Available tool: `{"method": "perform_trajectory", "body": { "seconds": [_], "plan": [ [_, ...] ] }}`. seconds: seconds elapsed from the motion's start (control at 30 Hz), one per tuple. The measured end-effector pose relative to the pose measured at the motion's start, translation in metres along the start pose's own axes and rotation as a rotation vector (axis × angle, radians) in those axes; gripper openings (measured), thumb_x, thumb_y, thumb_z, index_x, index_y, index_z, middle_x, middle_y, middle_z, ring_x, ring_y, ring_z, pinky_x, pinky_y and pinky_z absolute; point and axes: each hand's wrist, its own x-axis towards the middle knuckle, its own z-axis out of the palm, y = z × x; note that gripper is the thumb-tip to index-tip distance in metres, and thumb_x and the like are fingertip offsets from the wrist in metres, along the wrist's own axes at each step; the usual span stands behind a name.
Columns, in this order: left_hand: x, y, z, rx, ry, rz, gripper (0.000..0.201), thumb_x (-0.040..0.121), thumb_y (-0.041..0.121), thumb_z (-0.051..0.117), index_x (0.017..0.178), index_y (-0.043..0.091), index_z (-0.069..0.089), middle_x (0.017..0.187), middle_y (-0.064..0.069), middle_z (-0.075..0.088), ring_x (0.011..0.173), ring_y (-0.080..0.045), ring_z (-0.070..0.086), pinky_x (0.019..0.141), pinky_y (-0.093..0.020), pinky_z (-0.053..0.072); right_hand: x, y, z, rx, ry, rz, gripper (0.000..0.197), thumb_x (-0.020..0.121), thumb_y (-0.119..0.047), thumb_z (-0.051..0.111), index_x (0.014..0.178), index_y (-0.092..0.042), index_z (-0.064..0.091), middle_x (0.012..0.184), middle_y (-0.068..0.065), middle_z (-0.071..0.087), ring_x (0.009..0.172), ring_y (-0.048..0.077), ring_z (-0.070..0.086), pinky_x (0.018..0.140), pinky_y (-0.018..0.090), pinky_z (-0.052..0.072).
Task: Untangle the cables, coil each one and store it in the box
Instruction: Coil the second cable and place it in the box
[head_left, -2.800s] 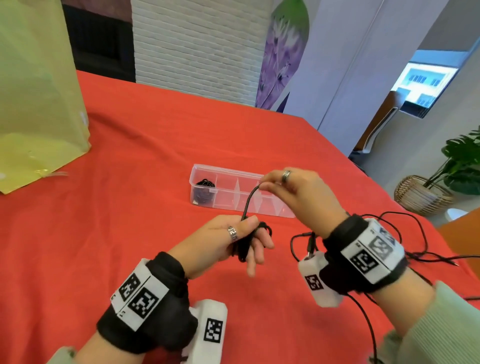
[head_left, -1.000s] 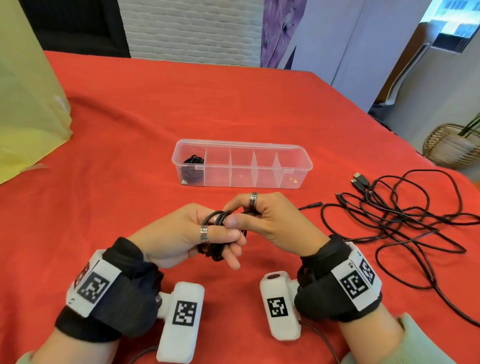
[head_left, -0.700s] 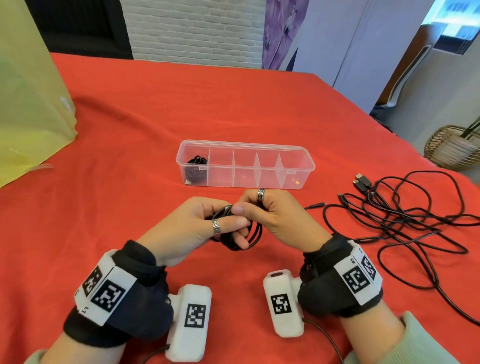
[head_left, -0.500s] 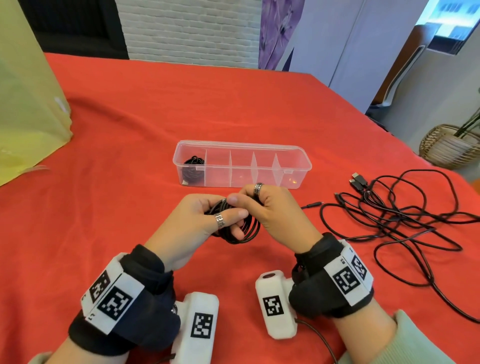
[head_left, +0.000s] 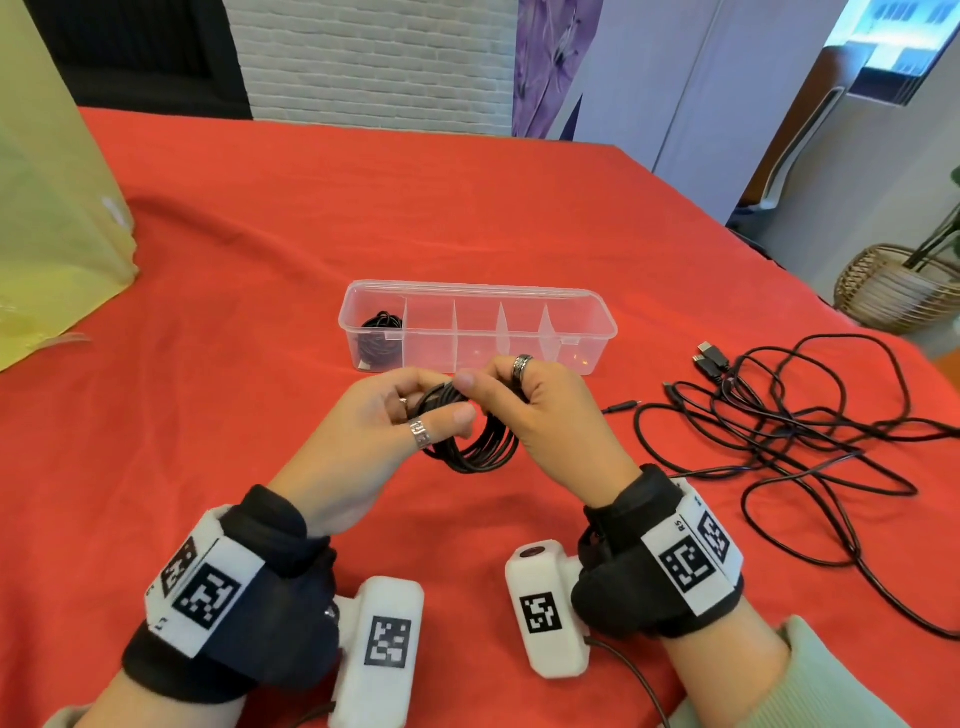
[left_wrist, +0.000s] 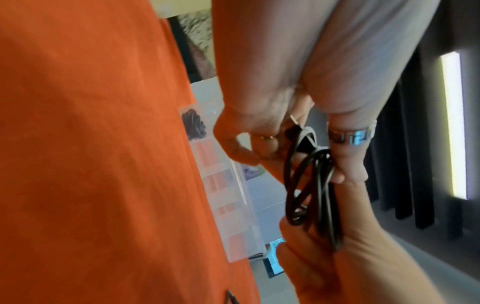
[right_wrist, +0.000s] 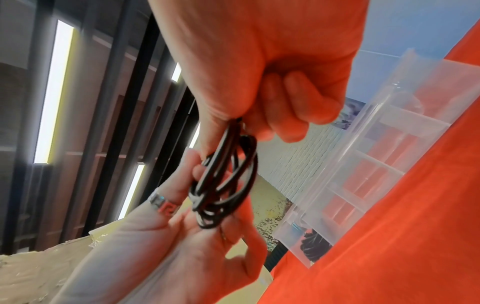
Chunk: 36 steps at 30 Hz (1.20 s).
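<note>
above the red tablecloth, just in front of the clear box, i have both hands together on one coiled black cable. my left hand grips the left side of the coil, thumb laid over the loops and fingers curled behind them; a silver ring sits on the thumb. my right hand pinches the right side of the same coil, thumb on top, fingers folded round the strands, a dark ring on one finger. the loops hang down between the two hands, clear of the cloth.

from the left wrist view the coiled black cable runs in several loops from my left hand to my right hand, and a metal plug tip shows near the left fingers. from the right wrist view the coil is clamped under my right hand and rests against the palm of my left hand.

the clear box stands open on the cloth with dividers across it. its leftmost compartment holds a stored black cable; i can't see anything in the other compartments. on my right, well apart from the box, a tangle of black cables lies spread on the cloth, plug ends pointing toward the box. a yellow-green bag stands at the far left edge of the table.
</note>
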Motion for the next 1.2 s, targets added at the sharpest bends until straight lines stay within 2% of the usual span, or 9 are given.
{"method": "perform_trajectory", "body": {
  "seconds": [0.13, 0.3, 0.43, 0.63, 0.73, 0.83, 0.97, 1.07, 1.2],
  "plan": [
    [0.0, 0.004, -0.001, -0.314, -0.136, -0.117, 0.023, 0.088, 0.015, 0.05, 0.102, -0.003, 0.055, 0.073, -0.005, 0.059, 0.062, -0.015, 0.059, 0.065, -0.026, 0.052, 0.002, 0.0, -0.002, 0.038, 0.037, 0.015, 0.043, 0.09, -0.037, 0.054, 0.056, -0.014, 0.042, 0.051, -0.009, 0.03, 0.048, 0.005, 0.028, 0.048, 0.017, 0.024],
    [0.002, 0.005, 0.0, -0.388, -0.139, -0.161, 0.027, 0.09, 0.02, 0.038, 0.105, 0.002, 0.051, 0.072, -0.003, 0.049, 0.059, -0.013, 0.042, 0.061, -0.022, 0.043, 0.001, 0.002, 0.001, 0.008, 0.021, 0.005, 0.05, 0.091, -0.038, 0.054, 0.07, 0.008, 0.047, 0.057, 0.002, 0.03, 0.051, 0.006, 0.027, 0.049, 0.019, 0.023],
    [0.001, 0.001, 0.002, -0.267, -0.047, -0.084, 0.021, 0.092, 0.017, 0.039, 0.099, 0.004, 0.053, 0.071, -0.003, 0.046, 0.061, -0.013, 0.038, 0.063, -0.022, 0.036, 0.001, 0.002, 0.002, 0.009, 0.021, 0.009, 0.046, 0.089, -0.04, 0.055, 0.072, 0.003, 0.052, 0.057, 0.004, 0.034, 0.05, 0.006, 0.028, 0.048, 0.02, 0.022],
    [0.004, -0.002, -0.001, -0.039, 0.099, -0.039, 0.017, 0.098, 0.012, 0.037, 0.09, 0.01, 0.052, 0.064, 0.002, 0.043, 0.052, -0.007, 0.032, 0.055, -0.017, 0.031, 0.003, 0.005, -0.001, 0.047, -0.046, 0.038, 0.015, 0.088, -0.026, 0.062, 0.09, -0.015, 0.052, 0.051, -0.005, 0.031, 0.045, 0.006, 0.028, 0.047, 0.018, 0.021],
    [0.005, -0.006, -0.002, 0.119, 0.169, -0.033, 0.017, 0.099, 0.013, 0.037, 0.09, 0.015, 0.052, 0.068, 0.0, 0.047, 0.048, -0.001, 0.039, 0.05, -0.011, 0.035, 0.002, 0.005, -0.003, -0.032, -0.04, -0.02, 0.009, 0.089, -0.02, 0.063, 0.082, -0.021, 0.058, 0.058, 0.005, 0.047, 0.053, 0.011, 0.039, 0.053, 0.02, 0.03],
    [0.003, -0.005, -0.002, 0.205, 0.063, -0.076, 0.016, 0.099, 0.016, 0.038, 0.087, 0.01, 0.048, 0.071, -0.001, 0.05, 0.05, 0.0, 0.043, 0.05, -0.009, 0.037, 0.001, 0.001, -0.006, -0.069, 0.064, -0.087, 0.011, 0.086, -0.018, 0.066, 0.078, -0.024, 0.062, 0.07, 0.011, 0.065, 0.067, 0.021, 0.056, 0.065, 0.026, 0.044],
    [-0.003, 0.007, -0.002, -0.005, -0.106, -0.151, 0.019, 0.096, 0.016, 0.039, 0.079, 0.008, 0.043, 0.057, 0.005, 0.047, 0.043, -0.002, 0.035, 0.045, -0.009, 0.028, 0.002, 0.004, -0.011, -0.05, 0.154, -0.12, 0.005, 0.083, -0.019, 0.069, 0.08, -0.022, 0.069, 0.077, -0.009, 0.058, 0.075, 0.005, 0.055, 0.067, 0.014, 0.04],
    [-0.006, 0.011, -0.002, -0.202, -0.124, -0.158, 0.015, 0.084, 0.02, 0.045, 0.077, 0.008, 0.039, 0.052, 0.003, 0.045, 0.044, -0.006, 0.033, 0.046, -0.012, 0.029, 0.005, 0.012, -0.011, -0.171, 0.097, -0.045, 0.004, 0.084, -0.029, 0.065, 0.085, -0.03, 0.069, 0.082, -0.004, 0.046, 0.085, 0.01, 0.046, 0.075, 0.013, 0.033],
    [-0.003, 0.007, -0.005, -0.386, -0.117, -0.103, 0.018, 0.087, 0.014, 0.05, 0.074, 0.012, 0.037, 0.056, 0.002, 0.046, 0.046, -0.007, 0.031, 0.056, -0.017, 0.036, 0.005, 0.012, -0.011, -0.187, -0.112, 0.014, 0.015, 0.093, -0.019, 0.056, 0.097, -0.018, 0.071, 0.072, -0.004, 0.055, 0.065, 0.001, 0.052, 0.065, 0.009, 0.037]
  ]
}}
